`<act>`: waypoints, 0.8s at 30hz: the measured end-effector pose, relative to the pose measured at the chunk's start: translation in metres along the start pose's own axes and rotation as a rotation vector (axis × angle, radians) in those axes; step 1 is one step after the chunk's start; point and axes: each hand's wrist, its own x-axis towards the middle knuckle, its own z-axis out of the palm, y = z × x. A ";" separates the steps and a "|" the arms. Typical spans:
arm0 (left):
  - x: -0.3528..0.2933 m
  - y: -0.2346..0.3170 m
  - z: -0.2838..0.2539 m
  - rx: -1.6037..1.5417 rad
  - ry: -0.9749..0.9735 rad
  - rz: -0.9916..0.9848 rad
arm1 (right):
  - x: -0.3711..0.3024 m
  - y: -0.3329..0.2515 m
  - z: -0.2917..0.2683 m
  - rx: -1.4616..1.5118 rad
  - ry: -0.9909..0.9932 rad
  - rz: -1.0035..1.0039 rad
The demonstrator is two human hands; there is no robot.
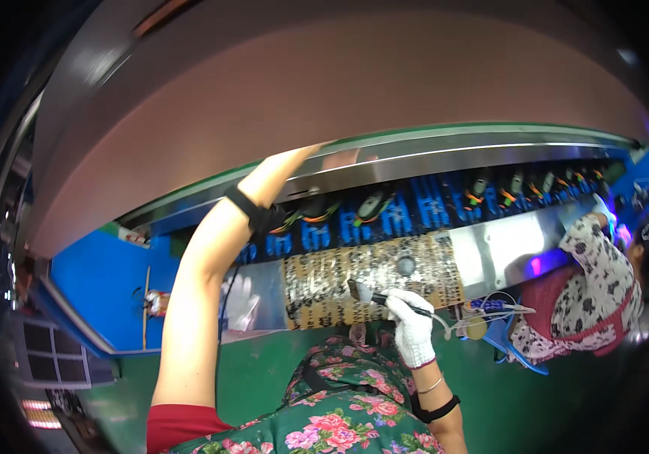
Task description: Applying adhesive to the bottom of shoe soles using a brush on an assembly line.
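Note:
In a white glove, my right hand [413,333] is closed round the black handle of a brush [364,293]. Its bristle end points left over a glossy, mottled brown-and-black sheet [324,284] laid across a metal ledge. A round grey disc [406,265] rests on this sheet, just beyond the brush. My left forearm [207,265] is bare, with a black band near the wrist, and stretches far forward. The hand itself is hidden behind the edge of the large brown panel [385,83]. An unworn white glove [241,303] lies beside the sheet's left end.
Beyond the ledge runs a row of blue racks [396,219] with dark pieces edged orange and green. A blue tabletop [105,291] is at left. To the right, a person in a spotted sleeve [585,242] works near the bare metal ledge [506,250]. White cable loops [483,321] hang nearby.

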 end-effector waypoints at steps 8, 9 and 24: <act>0.108 -0.005 0.014 0.046 -0.057 0.050 | -0.016 -0.036 -0.042 0.057 0.153 -0.025; 0.086 -0.001 -0.011 0.028 -0.136 0.035 | -0.016 -0.039 -0.046 0.048 0.143 -0.033; -0.260 -0.033 0.060 -0.733 0.489 -0.097 | -0.002 -0.090 0.011 -0.047 -0.108 -0.031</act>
